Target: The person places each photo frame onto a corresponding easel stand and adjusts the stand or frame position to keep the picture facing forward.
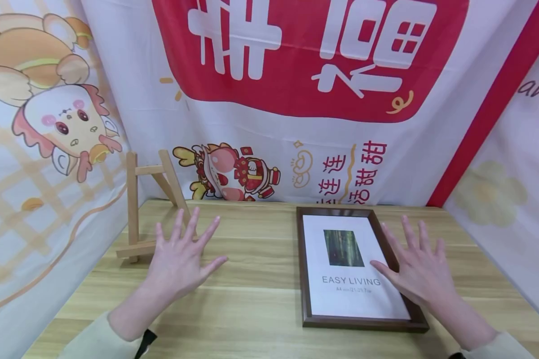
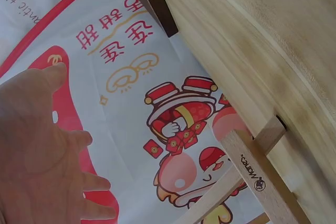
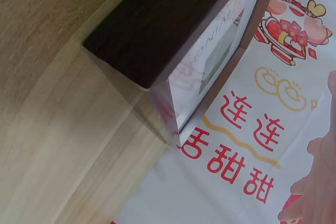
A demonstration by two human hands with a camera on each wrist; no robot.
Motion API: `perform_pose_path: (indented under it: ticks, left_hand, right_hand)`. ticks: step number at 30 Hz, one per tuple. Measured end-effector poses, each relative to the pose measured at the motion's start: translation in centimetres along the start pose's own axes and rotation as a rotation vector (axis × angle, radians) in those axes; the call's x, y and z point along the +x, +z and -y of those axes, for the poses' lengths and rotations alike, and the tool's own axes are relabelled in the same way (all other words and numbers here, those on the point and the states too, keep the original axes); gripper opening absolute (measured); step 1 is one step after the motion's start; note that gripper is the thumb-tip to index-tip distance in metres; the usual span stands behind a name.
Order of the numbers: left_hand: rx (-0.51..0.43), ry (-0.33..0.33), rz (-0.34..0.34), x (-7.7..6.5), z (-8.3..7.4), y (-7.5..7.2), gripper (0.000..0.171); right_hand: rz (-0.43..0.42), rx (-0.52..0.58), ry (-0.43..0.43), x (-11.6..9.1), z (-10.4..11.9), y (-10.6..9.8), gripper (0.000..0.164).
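My left hand (image 1: 178, 262) is held with its fingers spread in front of a small wooden easel (image 1: 133, 209), which stands at the table's left side. In the left wrist view the same hand (image 2: 44, 140) shows spread fingers and holds nothing; part of the easel (image 2: 262, 177) appears at lower right. Fingers also spread, my right hand (image 1: 419, 269) hovers over the right edge of a dark brown picture frame (image 1: 303, 269). The frame lies face up, with a white "EASY LIVING" insert and a small forest picture. Its thick edge (image 3: 157, 24) fills the upper right wrist view.
A light wood-grain table (image 1: 247, 304) carries the easel and the frame. Behind it hangs a white cloth (image 1: 269, 119) with a red printed panel and cartoon figures. Patterned cloths also enclose the left side (image 1: 9, 199) and the right side (image 1: 521, 199).
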State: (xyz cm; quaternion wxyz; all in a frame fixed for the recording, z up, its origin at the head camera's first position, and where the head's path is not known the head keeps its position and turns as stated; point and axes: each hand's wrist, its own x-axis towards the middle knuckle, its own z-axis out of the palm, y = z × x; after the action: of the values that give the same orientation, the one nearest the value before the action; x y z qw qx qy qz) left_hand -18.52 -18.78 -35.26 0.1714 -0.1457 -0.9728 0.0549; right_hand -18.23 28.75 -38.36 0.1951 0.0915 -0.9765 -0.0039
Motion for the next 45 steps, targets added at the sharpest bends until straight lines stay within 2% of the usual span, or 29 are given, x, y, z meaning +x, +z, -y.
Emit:
perform_pose_path:
  ticks: [7,12,15,21,26,33,45]
  left_hand:
    - [-0.007,-0.002,-0.016,0.2,-0.2,0.2,0.085]
    - [-0.016,0.007,-0.024,0.8,-0.4,0.4,0.086]
    - [-0.037,0.004,-0.005,1.4,-0.7,0.5,0.088]
    - [-0.121,-0.002,0.060,3.0,-2.0,1.0,0.089]
    - [-0.198,0.014,0.109,4.2,-3.4,2.0,0.092]
    - [-0.357,0.037,0.161,5.5,-5.9,4.2,0.096]
    - [-0.598,0.081,0.296,6.6,-11.0,8.1,0.100]
  right_hand:
    - [0.017,-0.009,-0.004,0.9,0.0,0.3,0.091]
    - [0.028,-0.010,-0.002,1.5,-0.5,0.4,0.090]
    - [0.043,-0.002,0.007,1.7,-1.0,0.5,0.089]
    - [0.111,0.095,0.032,1.8,-2.3,0.5,0.085]
    - [0.170,0.177,0.043,1.6,-3.4,0.9,0.083]
    - [0.220,0.262,0.054,1.3,-4.6,1.5,0.086]
    - [0.276,0.369,0.047,-0.2,-6.1,4.0,0.091]
